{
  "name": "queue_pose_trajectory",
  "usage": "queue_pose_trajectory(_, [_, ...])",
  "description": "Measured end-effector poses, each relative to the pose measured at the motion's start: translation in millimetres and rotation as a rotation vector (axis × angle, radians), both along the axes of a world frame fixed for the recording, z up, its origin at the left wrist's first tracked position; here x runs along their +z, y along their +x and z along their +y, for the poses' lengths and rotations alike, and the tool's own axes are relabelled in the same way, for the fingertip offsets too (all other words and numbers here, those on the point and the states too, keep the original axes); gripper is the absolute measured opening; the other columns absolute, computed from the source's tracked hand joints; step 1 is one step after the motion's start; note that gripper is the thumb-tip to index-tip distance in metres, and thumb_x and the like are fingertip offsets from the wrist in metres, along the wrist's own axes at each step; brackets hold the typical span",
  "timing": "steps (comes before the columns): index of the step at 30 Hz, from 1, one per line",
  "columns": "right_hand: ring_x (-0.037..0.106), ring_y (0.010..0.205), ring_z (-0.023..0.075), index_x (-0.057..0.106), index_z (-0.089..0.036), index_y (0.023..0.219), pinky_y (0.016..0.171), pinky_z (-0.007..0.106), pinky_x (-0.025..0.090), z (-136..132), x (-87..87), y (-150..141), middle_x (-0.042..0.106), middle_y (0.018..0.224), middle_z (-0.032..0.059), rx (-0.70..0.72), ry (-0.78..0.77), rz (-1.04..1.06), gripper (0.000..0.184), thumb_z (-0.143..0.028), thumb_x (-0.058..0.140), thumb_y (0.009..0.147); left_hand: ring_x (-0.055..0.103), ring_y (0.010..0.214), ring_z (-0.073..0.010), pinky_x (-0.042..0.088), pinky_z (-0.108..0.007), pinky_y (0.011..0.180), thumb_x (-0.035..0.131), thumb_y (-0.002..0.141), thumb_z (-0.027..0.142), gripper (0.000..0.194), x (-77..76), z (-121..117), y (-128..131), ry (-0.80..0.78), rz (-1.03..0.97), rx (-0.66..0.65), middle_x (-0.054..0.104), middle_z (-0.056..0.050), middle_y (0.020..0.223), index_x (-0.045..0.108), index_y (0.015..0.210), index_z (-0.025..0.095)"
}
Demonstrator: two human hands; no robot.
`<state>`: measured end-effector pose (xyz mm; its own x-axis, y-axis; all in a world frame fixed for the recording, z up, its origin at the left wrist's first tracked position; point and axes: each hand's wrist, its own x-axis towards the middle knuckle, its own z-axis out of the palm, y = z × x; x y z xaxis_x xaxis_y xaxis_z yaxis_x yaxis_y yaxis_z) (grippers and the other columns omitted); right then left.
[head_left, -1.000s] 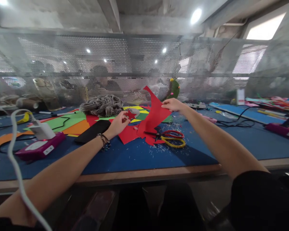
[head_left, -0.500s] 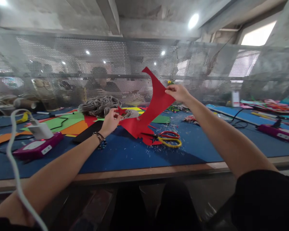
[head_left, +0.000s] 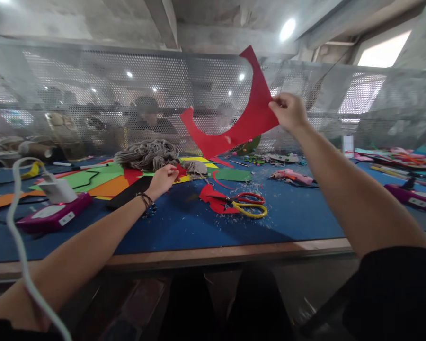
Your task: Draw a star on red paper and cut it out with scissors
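Observation:
Raised above the table, my right hand (head_left: 289, 111) pinches the right edge of a large curved red paper offcut (head_left: 246, 118). The offcut hangs in the air, its two narrow ends pointing up. My left hand (head_left: 163, 181) is lower, just over the table, with its fingers closed on a small pointed red paper piece (head_left: 181, 171); its full outline is partly hidden. Between my arms, scissors with one red and one yellow handle (head_left: 250, 207) lie on the blue tabletop, blades over red paper scraps (head_left: 216, 200).
Grey yarn (head_left: 147, 155) and coloured paper sheets (head_left: 80, 180) lie left of centre beside a black flat object (head_left: 128, 193). A purple power strip (head_left: 53, 213) with a white charger and cable is at the left; another power strip (head_left: 413, 196) is at the right. Perforated metal panels (head_left: 206, 94) stand behind.
My right hand has moved up and right, lifting the red offcut off the scraps and away from my left hand. My left hand has shifted slightly, still holding the small red piece.

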<state>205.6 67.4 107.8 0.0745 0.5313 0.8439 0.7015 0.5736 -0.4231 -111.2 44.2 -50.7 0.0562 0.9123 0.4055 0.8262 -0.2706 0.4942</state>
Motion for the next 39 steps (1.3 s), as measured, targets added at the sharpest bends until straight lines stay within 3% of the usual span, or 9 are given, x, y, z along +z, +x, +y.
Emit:
queue_pose_trajectory(5, [0.036, 0.054, 0.0043, 0.053, -0.011, 0.071, 0.057, 0.022, 0.032, -8, -10.0, 5, 0.050, 0.066, 0.0001, 0.070, -0.039, 0.122, 0.008, -0.009, 0.047, 0.076, 0.056, 0.089, -0.0181, 0.048, -0.037, 0.076, 0.049, 0.085, 0.030, 0.025, -6.1, -3, 2, -0.076, 0.162, -0.053, 0.055, -0.007, 0.106, 0.052, 0.105, 0.015])
queue_pose_trajectory(9, [0.031, 0.043, 0.0031, 0.049, -0.013, 0.071, 0.046, 0.019, 0.028, -17, -45.3, 4, 0.043, 0.056, -0.0046, 0.156, -0.156, 0.222, 0.010, -0.010, 0.043, 0.078, 0.049, 0.101, -0.0237, 0.039, -0.045, 0.087, 0.053, 0.081, 0.029, 0.028, -3.4, -7, 4, 0.032, 0.180, -0.050, 0.052, -0.010, 0.109, 0.052, 0.103, 0.013])
queue_pose_trajectory(12, [0.029, 0.037, 0.0036, 0.046, -0.016, 0.069, 0.039, 0.018, 0.025, -22, -75.4, 4, 0.037, 0.050, -0.0072, 0.191, -0.233, 0.297, 0.010, -0.009, 0.044, 0.075, 0.042, 0.108, -0.0276, 0.029, -0.046, 0.095, 0.052, 0.076, 0.030, 0.031, 3.4, -17, 16, 0.130, 0.153, -0.142, 0.052, -0.013, 0.108, 0.052, 0.101, 0.011])
queue_pose_trajectory(17, [0.026, 0.030, 0.0039, 0.044, -0.018, 0.070, 0.032, 0.017, 0.019, -27, -106.1, 12, 0.035, 0.044, -0.0091, 0.249, -0.349, 0.371, 0.008, -0.013, 0.042, 0.075, 0.055, 0.091, -0.0204, 0.043, -0.033, 0.083, 0.051, 0.070, 0.041, 0.040, 2.3, -38, 48, 0.087, 0.046, -0.354, 0.059, -0.007, 0.099, 0.052, 0.100, 0.016])
queue_pose_trajectory(20, [0.025, 0.028, 0.0038, 0.044, -0.019, 0.073, 0.030, 0.016, 0.018, -27, -110.3, 18, 0.034, 0.041, -0.0102, 0.279, -0.384, 0.380, 0.005, -0.016, 0.043, 0.076, 0.058, 0.085, -0.0186, 0.046, -0.030, 0.075, 0.047, 0.072, 0.042, 0.038, 1.6, -37, 55, 0.073, -0.089, -0.317, 0.061, -0.007, 0.094, 0.052, 0.098, 0.016])
queue_pose_trajectory(23, [0.028, 0.028, 0.0038, 0.045, -0.018, 0.076, 0.030, 0.015, 0.022, -24, -111.6, 20, 0.032, 0.040, -0.0110, 0.303, -0.398, 0.375, 0.003, -0.018, 0.044, 0.079, 0.057, 0.086, -0.0203, 0.045, -0.034, 0.079, 0.051, 0.071, 0.039, 0.032, 8.9, -28, 47, 0.110, -0.231, -0.162, 0.060, -0.007, 0.090, 0.052, 0.090, 0.014])
queue_pose_trajectory(27, [0.032, 0.034, 0.0015, 0.049, -0.013, 0.084, 0.033, 0.014, 0.028, -19, -117.9, 19, 0.039, 0.049, -0.0092, 0.335, -0.424, 0.343, 0.011, -0.022, 0.044, 0.086, 0.051, 0.097, -0.0213, 0.042, -0.038, 0.085, 0.055, 0.076, 0.031, 0.038, 24.8, -18, 32, 0.133, -0.397, 0.031, 0.051, -0.010, 0.106, 0.044, 0.106, 0.011])
queue_pose_trajectory(33, [0.053, 0.059, 0.0066, 0.053, -0.011, 0.096, 0.051, 0.021, 0.046, -11, -133.3, 14, 0.056, 0.079, 0.0008, 0.330, -0.493, 0.206, 0.022, -0.029, 0.045, 0.087, 0.057, 0.083, -0.0162, 0.050, -0.035, 0.071, 0.047, 0.086, 0.030, 0.025, 31.0, -29, 32, -0.203, -0.445, -0.113, 0.056, -0.007, 0.101, 0.052, 0.105, 0.014])
queue_pose_trajectory(39, [0.050, 0.060, 0.0090, 0.050, -0.013, 0.095, 0.057, 0.025, 0.044, -13, -126.5, 14, 0.053, 0.079, 0.0015, 0.164, -0.319, 0.026, 0.016, -0.025, 0.046, 0.084, 0.057, 0.081, -0.0165, 0.050, -0.033, 0.069, 0.049, 0.085, 0.030, 0.023, 25.9, -38, 28, -0.313, -0.305, -0.174, 0.058, -0.004, 0.096, 0.055, 0.099, 0.013])
